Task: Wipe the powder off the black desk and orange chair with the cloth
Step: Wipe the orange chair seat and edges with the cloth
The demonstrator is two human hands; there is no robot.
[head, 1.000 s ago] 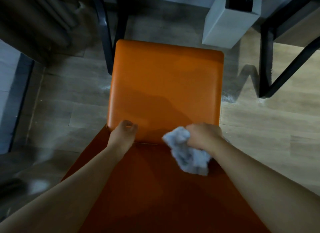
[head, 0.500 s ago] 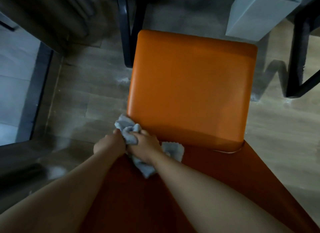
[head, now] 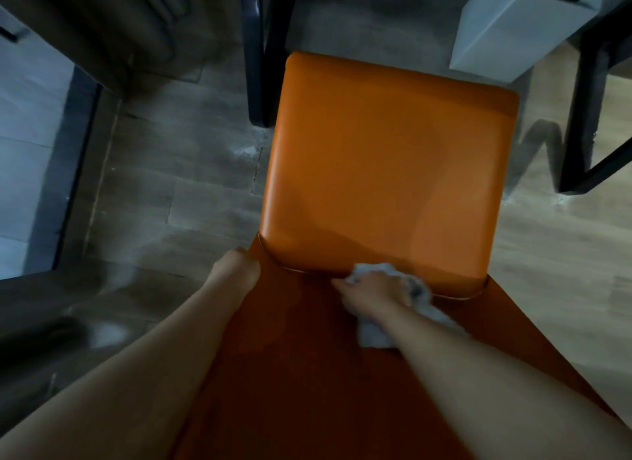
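Two bare hands work at the glossy orange padded chair (head: 386, 172), seen from above in the head view. The right hand (head: 372, 295) clutches the crumpled pale grey cloth (head: 374, 336) and presses it on the seam where seat meets backrest (right of centre). Half a second ago it was at the seat's near-left corner. The left hand (head: 236, 271), then touching the cloth, now sits alone at the backrest's left edge. Its fingers are hidden, so its grip cannot be told. White powder (head: 246, 150) dusts the wooden floor (head: 171, 199) beside the seat.
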